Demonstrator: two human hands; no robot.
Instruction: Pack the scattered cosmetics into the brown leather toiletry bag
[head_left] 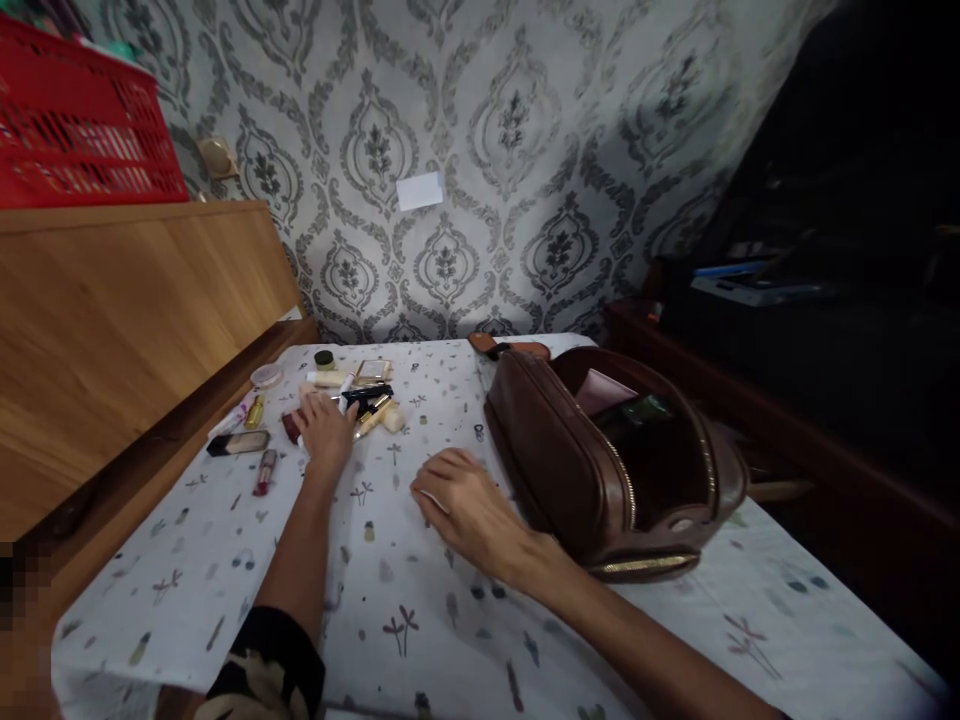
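My left hand (327, 430) reaches across the patterned tablecloth (420, 600) into a cluster of small cosmetics (352, 395). Its fingers lie over a white tube, next to a black item (365, 397); whether it grips anything is hidden. My right hand (461, 503) rests on the cloth with fingers curled down, knuckles up, just left of an open brown leather bag (570, 450). Nothing shows in that hand. The bag lies on its side with its zip open; a pink pouch (604, 390) and dark items are inside.
More cosmetics lie at the left: a lipstick (264, 472), a dark flat case (238, 443), a round compact (266, 376), a small jar (324, 359). A wooden headboard (112, 330) with a red basket (75, 125) stands left. Dark furniture is at the right.
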